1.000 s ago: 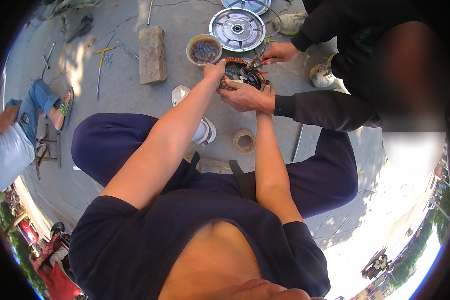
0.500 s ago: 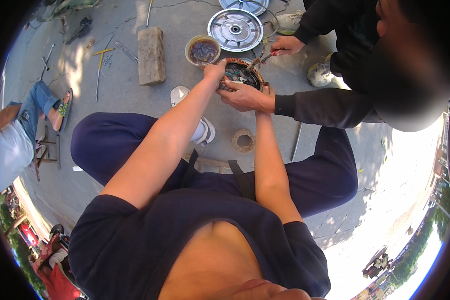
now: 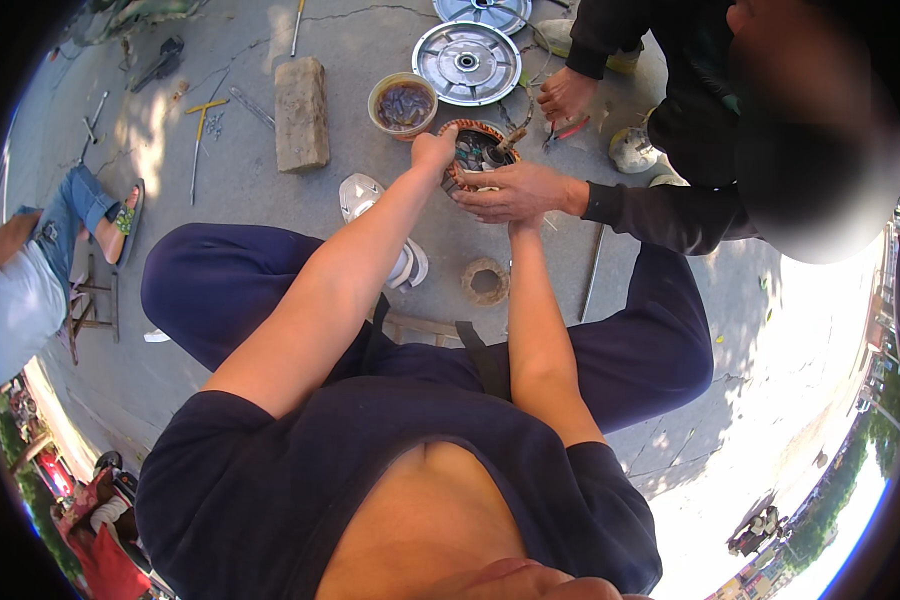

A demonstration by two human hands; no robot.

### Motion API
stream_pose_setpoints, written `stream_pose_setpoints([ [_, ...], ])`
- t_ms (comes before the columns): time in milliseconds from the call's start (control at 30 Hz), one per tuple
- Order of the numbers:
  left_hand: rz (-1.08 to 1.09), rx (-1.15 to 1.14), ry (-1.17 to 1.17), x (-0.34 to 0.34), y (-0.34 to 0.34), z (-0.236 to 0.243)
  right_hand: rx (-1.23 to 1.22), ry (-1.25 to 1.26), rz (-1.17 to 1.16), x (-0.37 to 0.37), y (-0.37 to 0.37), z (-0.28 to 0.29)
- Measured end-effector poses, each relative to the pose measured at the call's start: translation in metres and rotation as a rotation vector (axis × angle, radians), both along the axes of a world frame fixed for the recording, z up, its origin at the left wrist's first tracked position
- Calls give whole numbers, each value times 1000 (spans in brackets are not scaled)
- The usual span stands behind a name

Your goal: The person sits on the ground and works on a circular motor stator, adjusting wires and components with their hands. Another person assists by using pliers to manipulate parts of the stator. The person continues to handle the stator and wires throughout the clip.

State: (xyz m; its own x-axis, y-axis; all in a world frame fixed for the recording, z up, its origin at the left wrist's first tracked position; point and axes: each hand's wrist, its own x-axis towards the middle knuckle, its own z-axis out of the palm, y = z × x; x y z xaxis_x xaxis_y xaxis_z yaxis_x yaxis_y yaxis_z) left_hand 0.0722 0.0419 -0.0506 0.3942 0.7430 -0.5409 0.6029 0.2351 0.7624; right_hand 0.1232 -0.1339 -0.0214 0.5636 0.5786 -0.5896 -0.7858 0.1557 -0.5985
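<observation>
A round motor stator [image 3: 479, 138] with copper windings around its rim and a shaft standing up in its middle is held in front of me. My left hand [image 3: 433, 153] grips its left edge, thumb on the windings. My right hand [image 3: 526, 227] reaches to its near right side, but another person's hand [image 3: 518, 193] covers my fingers there. That hand, in a dark sleeve, lies across the near rim of the stator. The co-worker's other hand [image 3: 568, 93] is just above red-handled pliers [image 3: 567, 131] lying on the ground.
Beyond the stator lie a round metal motor cover [image 3: 467, 63], another cover [image 3: 482, 12] and a tub of dark liquid [image 3: 403, 104]. Farther left are a brick-shaped block [image 3: 302, 114] and a yellow T-handled wrench [image 3: 200, 140]. A ring-shaped piece [image 3: 486, 281] lies between my legs.
The co-worker has let go of the red-handled pliers, which now lie on the ground. Their other hand has slid over my right hand. The stator has shifted slightly left.
</observation>
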Motion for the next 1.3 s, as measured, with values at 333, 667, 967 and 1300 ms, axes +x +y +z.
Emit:
stream_pose_setpoints([
  [333,3,16,-4,2,0,-9,-225,-424,-347,1,-16,-68],
  [667,10,26,-14,0,-1,-8,-224,-401,-313,0,-15,-51],
  [967,3,13,-14,-1,-3,6,-247,-385,-316,-2,-14,-36],
  [1300,4,-24,-32,-4,1,0,-265,-415,-351,-2,-11,-42],
])
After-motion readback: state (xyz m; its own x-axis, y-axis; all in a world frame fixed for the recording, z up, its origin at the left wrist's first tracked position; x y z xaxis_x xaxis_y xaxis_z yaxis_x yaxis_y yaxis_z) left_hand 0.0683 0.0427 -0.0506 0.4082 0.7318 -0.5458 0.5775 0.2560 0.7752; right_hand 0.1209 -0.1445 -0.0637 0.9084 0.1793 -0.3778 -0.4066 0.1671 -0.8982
